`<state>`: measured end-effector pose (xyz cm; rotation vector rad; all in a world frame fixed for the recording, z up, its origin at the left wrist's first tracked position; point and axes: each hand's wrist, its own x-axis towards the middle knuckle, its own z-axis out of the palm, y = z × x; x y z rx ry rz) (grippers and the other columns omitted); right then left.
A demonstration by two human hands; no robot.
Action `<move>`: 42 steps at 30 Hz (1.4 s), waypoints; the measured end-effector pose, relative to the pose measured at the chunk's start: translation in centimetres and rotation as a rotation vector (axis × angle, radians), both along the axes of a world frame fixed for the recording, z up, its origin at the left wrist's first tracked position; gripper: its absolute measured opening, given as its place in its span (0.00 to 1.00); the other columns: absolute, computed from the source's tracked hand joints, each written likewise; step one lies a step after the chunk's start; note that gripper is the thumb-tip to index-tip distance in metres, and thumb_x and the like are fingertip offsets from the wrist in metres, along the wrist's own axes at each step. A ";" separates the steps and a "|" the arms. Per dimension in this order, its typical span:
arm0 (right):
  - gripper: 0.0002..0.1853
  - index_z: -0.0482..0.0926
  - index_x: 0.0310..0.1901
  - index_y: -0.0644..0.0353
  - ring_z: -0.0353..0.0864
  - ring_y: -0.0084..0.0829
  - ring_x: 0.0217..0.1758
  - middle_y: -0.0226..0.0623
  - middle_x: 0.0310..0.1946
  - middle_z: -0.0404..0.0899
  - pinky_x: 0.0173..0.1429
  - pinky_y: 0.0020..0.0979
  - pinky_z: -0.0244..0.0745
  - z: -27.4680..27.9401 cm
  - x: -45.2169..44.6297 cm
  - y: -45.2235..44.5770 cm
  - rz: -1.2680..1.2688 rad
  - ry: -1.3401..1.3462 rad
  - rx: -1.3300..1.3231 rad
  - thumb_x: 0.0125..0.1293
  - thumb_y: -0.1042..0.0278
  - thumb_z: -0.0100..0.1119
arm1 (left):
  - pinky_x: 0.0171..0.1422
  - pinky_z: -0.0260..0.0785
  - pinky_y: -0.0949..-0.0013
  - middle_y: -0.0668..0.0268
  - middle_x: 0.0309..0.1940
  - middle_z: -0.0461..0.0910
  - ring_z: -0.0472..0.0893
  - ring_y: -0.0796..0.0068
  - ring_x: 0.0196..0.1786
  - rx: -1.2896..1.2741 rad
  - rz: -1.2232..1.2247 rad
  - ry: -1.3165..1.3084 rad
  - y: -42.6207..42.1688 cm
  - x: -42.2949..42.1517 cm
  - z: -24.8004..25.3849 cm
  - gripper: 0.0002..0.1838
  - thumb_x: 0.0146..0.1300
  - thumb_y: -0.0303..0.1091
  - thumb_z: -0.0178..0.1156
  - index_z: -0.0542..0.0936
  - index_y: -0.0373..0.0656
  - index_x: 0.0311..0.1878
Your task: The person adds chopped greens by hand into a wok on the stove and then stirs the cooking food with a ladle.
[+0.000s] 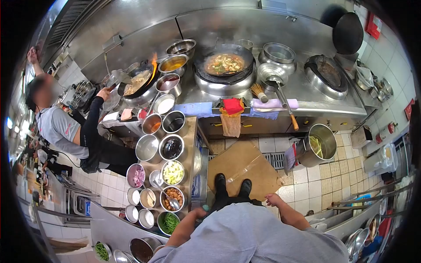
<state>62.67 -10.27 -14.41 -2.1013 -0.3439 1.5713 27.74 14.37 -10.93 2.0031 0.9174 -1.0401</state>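
My left hand (199, 213) hangs low beside the bench, near a pot of chopped greens (169, 222). Its fingers look curled, and a small teal scrap (205, 207) shows at them, too small to name. On my other side, my right hand (274, 200) is held out over the floor with loosely bent fingers and nothing in it. Ahead, a wok (210, 72) on the middle burner holds a steaming stew with greens and pale slices (224, 64). A perforated skimmer (272, 74) and a ladle (285, 98) with a wooden handle rest right of it.
Pots of sauces and cut vegetables crowd the left bench (188, 151). A co-worker (66, 131) at the left grips a flaming wok (139, 83). An uncovered wok (325, 72) sits at right. A tall pot (322, 144) stands beyond the cardboard (245, 164) underfoot.
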 end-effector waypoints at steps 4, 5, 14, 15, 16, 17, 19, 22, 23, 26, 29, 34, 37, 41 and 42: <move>0.14 0.71 0.44 0.54 0.75 0.27 0.23 0.34 0.26 0.74 0.19 0.26 0.66 0.4 -0.1 0.1 0.009 -0.014 0.005 0.59 0.64 0.39 | 0.47 0.63 0.63 0.52 0.42 0.72 0.72 0.58 0.44 -0.025 -0.020 0.001 0.2 -0.9 -2.8 0.23 0.43 0.48 0.50 0.76 0.39 0.37; 0.14 0.71 0.44 0.54 0.75 0.27 0.22 0.34 0.26 0.74 0.19 0.26 0.65 0.4 -0.1 0.0 0.008 -0.018 -0.001 0.59 0.64 0.39 | 0.47 0.63 0.63 0.52 0.42 0.72 0.72 0.58 0.44 -0.035 -0.001 0.007 0.2 -0.8 -2.5 0.23 0.43 0.48 0.49 0.76 0.39 0.37; 0.14 0.71 0.43 0.54 0.74 0.26 0.21 0.33 0.24 0.73 0.18 0.26 0.64 0.2 0.1 0.3 -0.009 0.004 -0.016 0.59 0.65 0.38 | 0.45 0.64 0.63 0.52 0.39 0.73 0.73 0.58 0.43 -0.005 -0.061 0.010 0.2 0.4 0.7 0.21 0.42 0.45 0.48 0.76 0.40 0.35; 0.14 0.71 0.43 0.54 0.74 0.26 0.21 0.33 0.24 0.73 0.18 0.26 0.64 0.3 0.0 0.3 -0.010 0.005 -0.018 0.59 0.65 0.38 | 0.45 0.64 0.63 0.52 0.39 0.73 0.73 0.58 0.43 0.024 -0.042 0.031 0.1 0.3 0.3 0.20 0.42 0.44 0.47 0.76 0.41 0.35; 0.13 0.71 0.43 0.54 0.74 0.26 0.21 0.33 0.24 0.73 0.18 0.26 0.64 0.5 0.0 0.3 -0.025 0.012 -0.006 0.59 0.65 0.39 | 0.45 0.64 0.63 0.52 0.39 0.73 0.73 0.58 0.43 0.023 -0.044 0.032 0.2 0.1 -0.2 0.20 0.42 0.44 0.47 0.76 0.41 0.35; 0.13 0.71 0.43 0.54 0.74 0.26 0.21 0.32 0.23 0.73 0.18 0.26 0.63 0.5 0.0 0.3 -0.040 0.020 0.005 0.59 0.65 0.39 | 0.45 0.64 0.63 0.51 0.39 0.73 0.73 0.58 0.43 0.016 -0.034 0.041 0.2 0.2 -0.2 0.20 0.42 0.44 0.47 0.76 0.41 0.35; 0.13 0.71 0.44 0.53 0.75 0.28 0.24 0.35 0.27 0.73 0.21 0.27 0.66 0.6 0.1 0.3 -0.009 0.022 -0.010 0.60 0.63 0.38 | 0.45 0.64 0.63 0.51 0.39 0.73 0.73 0.58 0.43 0.008 -0.026 0.050 0.1 0.2 -0.2 0.20 0.42 0.43 0.47 0.76 0.41 0.35; 0.14 0.70 0.45 0.51 0.75 0.29 0.27 0.37 0.31 0.74 0.24 0.28 0.68 -0.1 0.1 0.1 0.022 0.020 -0.028 0.62 0.61 0.37 | 0.46 0.64 0.62 0.51 0.40 0.73 0.73 0.58 0.44 0.021 -0.014 0.056 0.0 0.5 1.1 0.20 0.42 0.44 0.48 0.76 0.41 0.35; 0.13 0.70 0.45 0.51 0.75 0.29 0.27 0.37 0.31 0.74 0.24 0.29 0.68 -0.2 0.1 0.0 0.021 0.016 -0.033 0.62 0.61 0.37 | 0.46 0.64 0.62 0.51 0.40 0.73 0.73 0.58 0.44 0.008 -0.059 0.031 0.1 0.4 1.1 0.20 0.42 0.44 0.48 0.76 0.41 0.35; 0.14 0.71 0.45 0.50 0.75 0.27 0.24 0.33 0.26 0.74 0.22 0.29 0.67 -0.4 0.0 -0.2 0.012 0.010 -0.030 0.60 0.63 0.38 | 0.46 0.63 0.62 0.51 0.40 0.73 0.72 0.57 0.44 -0.002 -0.044 0.014 0.0 0.6 1.5 0.20 0.42 0.45 0.48 0.76 0.41 0.35; 0.14 0.70 0.45 0.50 0.75 0.26 0.24 0.33 0.26 0.74 0.23 0.29 0.67 -0.6 -0.1 -0.3 0.012 -0.003 -0.035 0.61 0.62 0.37 | 0.46 0.63 0.62 0.51 0.39 0.72 0.72 0.56 0.43 -0.008 -0.053 0.011 -0.2 1.2 3.5 0.20 0.43 0.45 0.47 0.76 0.41 0.35; 0.13 0.70 0.45 0.51 0.75 0.30 0.26 0.37 0.31 0.74 0.25 0.30 0.69 -0.5 -0.2 -0.3 0.022 0.017 -0.035 0.62 0.62 0.37 | 0.46 0.64 0.62 0.51 0.39 0.72 0.72 0.56 0.43 -0.016 -0.173 -0.040 0.2 0.2 0.6 0.19 0.44 0.44 0.47 0.76 0.41 0.34; 0.13 0.69 0.45 0.51 0.75 0.30 0.27 0.38 0.31 0.74 0.25 0.30 0.69 -0.4 -0.1 -0.2 0.021 0.014 -0.038 0.62 0.62 0.37 | 0.46 0.64 0.62 0.51 0.40 0.72 0.72 0.56 0.43 -0.021 -0.121 0.010 0.2 0.2 0.4 0.19 0.44 0.44 0.48 0.76 0.41 0.34; 0.13 0.69 0.45 0.50 0.76 0.30 0.28 0.38 0.31 0.74 0.26 0.30 0.69 -0.5 0.2 -0.1 0.066 0.005 -0.023 0.62 0.63 0.37 | 0.47 0.63 0.63 0.51 0.41 0.72 0.72 0.56 0.44 -0.056 -0.044 0.018 0.2 0.4 1.1 0.20 0.43 0.44 0.48 0.76 0.40 0.35; 0.13 0.69 0.45 0.50 0.76 0.30 0.28 0.38 0.31 0.74 0.26 0.30 0.69 -0.5 0.2 -0.1 0.064 0.005 -0.022 0.62 0.63 0.37 | 0.47 0.63 0.63 0.51 0.41 0.72 0.72 0.57 0.45 -0.057 0.050 0.031 0.2 0.3 0.7 0.20 0.42 0.44 0.49 0.76 0.40 0.35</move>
